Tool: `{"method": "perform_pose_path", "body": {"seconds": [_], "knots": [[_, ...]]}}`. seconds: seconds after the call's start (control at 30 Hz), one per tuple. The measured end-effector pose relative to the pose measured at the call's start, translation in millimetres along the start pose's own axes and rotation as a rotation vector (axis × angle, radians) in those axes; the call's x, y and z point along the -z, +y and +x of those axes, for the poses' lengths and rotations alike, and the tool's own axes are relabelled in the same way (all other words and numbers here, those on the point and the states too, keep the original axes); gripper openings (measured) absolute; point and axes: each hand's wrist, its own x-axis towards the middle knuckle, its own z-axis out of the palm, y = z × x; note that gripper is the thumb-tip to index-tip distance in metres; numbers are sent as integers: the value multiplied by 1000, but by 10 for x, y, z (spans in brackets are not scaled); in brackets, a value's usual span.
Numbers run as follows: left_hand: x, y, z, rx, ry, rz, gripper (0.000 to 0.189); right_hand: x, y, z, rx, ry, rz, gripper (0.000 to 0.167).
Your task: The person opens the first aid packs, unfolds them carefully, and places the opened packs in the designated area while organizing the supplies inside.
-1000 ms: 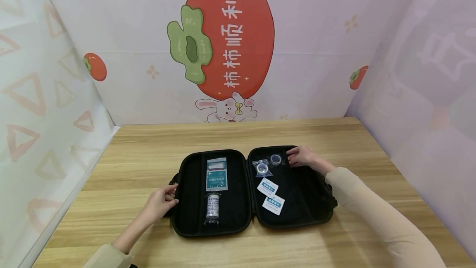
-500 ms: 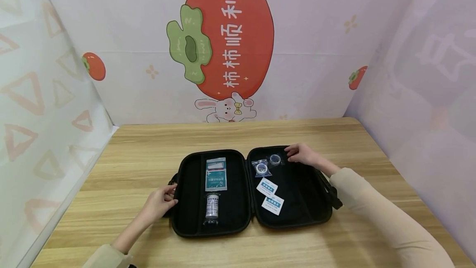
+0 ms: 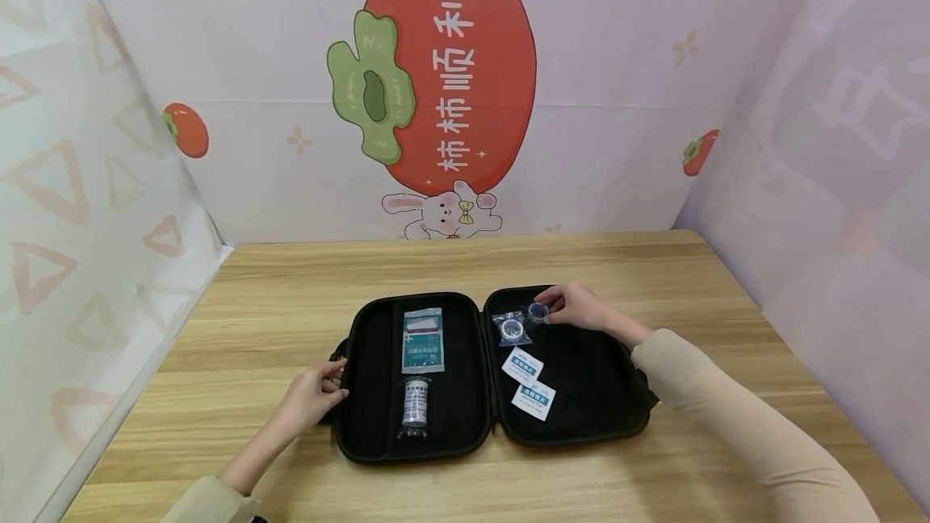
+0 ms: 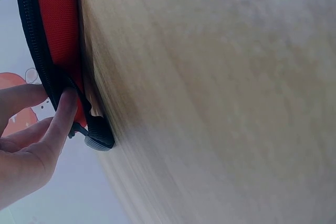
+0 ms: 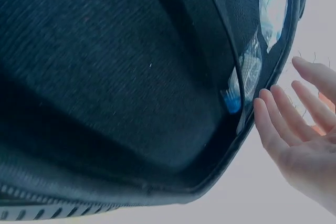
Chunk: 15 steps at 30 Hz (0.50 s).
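A black-lined zip case [image 3: 567, 426] lies unfolded on the table, its outside red in the left wrist view. My left hand [image 3: 311, 396] pinches the rim of the left half near a zip pull [image 4: 100, 134]. Above the far rim of the right half, my right hand [image 3: 577, 307] has its fingertips at a clear-wrapped roll of tape [image 3: 538, 312]. Its fingers look extended in the right wrist view, by the rim and a pocket edge [image 5: 231, 45]. Beside that roll sits another bagged tape roll [image 3: 512, 329], with two white-and-blue sachets [image 3: 534, 399] nearer me.
In the left half lie a teal-and-white packet [image 3: 423, 341] and a wrapped bandage roll [image 3: 416, 406]. Wooden tabletop [image 3: 276, 289] surrounds the case. Printed cloth walls [image 3: 581, 168] stand behind and at both sides.
My right hand has moved left along the far rim to the clear-wrapped tape roll. The pocket edge raised by that hand has settled flatter. My left hand stays at the left rim.
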Motion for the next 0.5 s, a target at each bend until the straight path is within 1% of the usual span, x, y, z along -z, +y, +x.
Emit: {"method": "perform_pose_path", "body": {"seconds": [0.17,0.3,0.5], "knots": [[-1,7,-3,-2,-4,-9,44,-65,-37,44,17,-19,-55,35],[-3,9,-4,-4,-4,-11,44,-108,-67,95,-6,-35,-50,37],[-2,1,2,-14,5,-14,44,-173,-96,197,-13,-54,-65,39]]}}
